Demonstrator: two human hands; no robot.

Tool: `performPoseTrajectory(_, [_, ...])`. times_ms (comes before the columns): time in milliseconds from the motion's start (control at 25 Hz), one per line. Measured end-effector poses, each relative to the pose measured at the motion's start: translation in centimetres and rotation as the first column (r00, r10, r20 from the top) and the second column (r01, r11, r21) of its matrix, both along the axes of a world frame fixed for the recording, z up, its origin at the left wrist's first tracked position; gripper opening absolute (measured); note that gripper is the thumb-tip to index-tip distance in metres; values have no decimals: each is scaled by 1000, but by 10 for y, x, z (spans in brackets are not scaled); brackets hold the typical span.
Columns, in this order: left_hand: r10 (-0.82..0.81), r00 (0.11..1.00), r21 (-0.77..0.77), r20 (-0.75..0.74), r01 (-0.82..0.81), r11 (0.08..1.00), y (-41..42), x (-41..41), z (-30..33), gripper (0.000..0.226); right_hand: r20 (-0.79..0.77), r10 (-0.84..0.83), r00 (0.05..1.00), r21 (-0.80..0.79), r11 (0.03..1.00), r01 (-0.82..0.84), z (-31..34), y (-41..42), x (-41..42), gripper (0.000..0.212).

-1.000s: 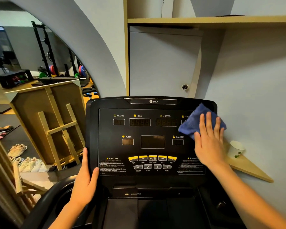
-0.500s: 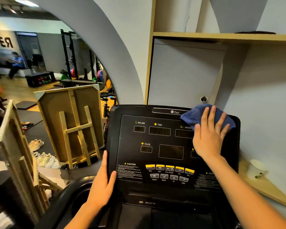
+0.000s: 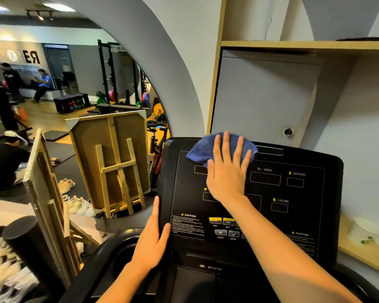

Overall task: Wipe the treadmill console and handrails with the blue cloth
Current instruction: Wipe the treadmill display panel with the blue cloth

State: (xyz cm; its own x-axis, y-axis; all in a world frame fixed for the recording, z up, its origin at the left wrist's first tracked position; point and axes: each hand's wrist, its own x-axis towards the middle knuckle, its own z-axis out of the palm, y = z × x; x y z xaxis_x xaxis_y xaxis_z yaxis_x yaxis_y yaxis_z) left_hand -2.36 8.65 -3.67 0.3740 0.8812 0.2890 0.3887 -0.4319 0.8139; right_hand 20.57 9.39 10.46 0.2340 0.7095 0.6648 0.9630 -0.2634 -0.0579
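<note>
The black treadmill console (image 3: 293, 215) fills the lower middle, with yellow buttons and dark display windows. A blue cloth (image 3: 204, 150) lies flat on its upper left part, over the top rim. My right hand (image 3: 227, 171) presses on the cloth with straight, spread fingers. My left hand (image 3: 151, 239) rests on the console's left edge, thumb on the front face and fingers hidden behind the side. A curved black handrail (image 3: 105, 256) runs below the left hand.
A wooden ledge (image 3: 359, 252) at the right carries a white paper cup (image 3: 364, 232). A wooden shelf (image 3: 304, 44) and a grey cabinet door (image 3: 260, 99) rise behind the console. A wall mirror (image 3: 74, 106) at the left reflects an easel, shoes and gym racks.
My right hand has slid the cloth leftward across the top of the console, from the right side to the upper left. The left hand stays on the left edge.
</note>
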Motion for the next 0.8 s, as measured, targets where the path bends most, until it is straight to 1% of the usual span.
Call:
performPoseTrajectory(200, [-1,1000,1,-5,1,1000,-2,0,4,78,35,72,997,-42,997,-70,-7,10,-34,71])
performPoseTrajectory(560, [-6,1000,12,16,5,1000,2,-1,-2,78,92,193,977,-144,973,-179,-35,-4,-59,72])
performPoseTrajectory(720, [-20,999,33,28,19,999,-1,-7,2,71,85,237,968,-176,960,-219,-52,-17,-67,72])
performPoseTrajectory(800, [-7,999,61,52,4,998,-3,-11,6,61,77,259,963,-199,950,-240,-60,-23,-71,74])
